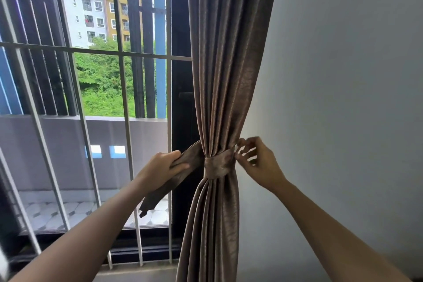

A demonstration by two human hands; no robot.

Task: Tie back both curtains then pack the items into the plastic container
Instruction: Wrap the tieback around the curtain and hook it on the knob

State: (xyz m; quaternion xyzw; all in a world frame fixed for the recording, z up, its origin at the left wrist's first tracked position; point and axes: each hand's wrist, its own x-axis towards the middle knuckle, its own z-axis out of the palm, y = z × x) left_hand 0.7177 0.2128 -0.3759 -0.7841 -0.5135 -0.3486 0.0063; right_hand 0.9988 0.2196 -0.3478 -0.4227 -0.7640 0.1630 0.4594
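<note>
A brown curtain [226, 64] hangs beside the window, gathered tight at its waist by a matching fabric tieback [216, 167] wrapped around it. My left hand [162, 167] grips the long loose end of the tieback, which sticks out to the left and droops down. My right hand [256, 160] is at the right side of the band, next to the wall, with its fingertips pinching the band's other end. Only this one curtain is in view. The plastic container and the items are out of sight.
A white wall [343, 98] stands right behind the curtain on the right. On the left, window bars [123, 98] and a dark frame [183, 110] look out on a balcony, trees and buildings.
</note>
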